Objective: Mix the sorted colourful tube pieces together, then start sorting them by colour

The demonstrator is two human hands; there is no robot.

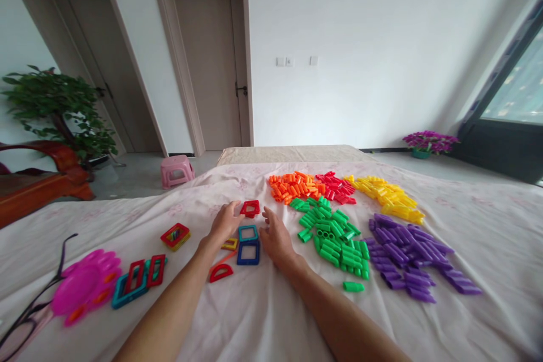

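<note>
A red square frame-shaped tile [250,205] lies on the cloth between my two hands, with another red piece partly hidden under it. My left hand [225,220] is at its left edge, thumb and fingers apart; whether the fingertips touch it I cannot tell. On the other side, my right hand [276,236] is open with curved fingers and holds nothing. Nearer to me are a light blue square tile [242,236], a dark blue square tile [248,263], a yellow tile [229,245] partly behind my left wrist, and a red arched piece [221,273].
Piles of orange [292,188], red [337,186], yellow [388,195], green [335,232] and purple tubes [407,251] spread on the right. Leftward lie stacked tiles [175,235], red and blue tiles [127,288], a pink paw-shaped plate [82,288] and glasses [38,300]. A pink stool [177,171] stands beyond.
</note>
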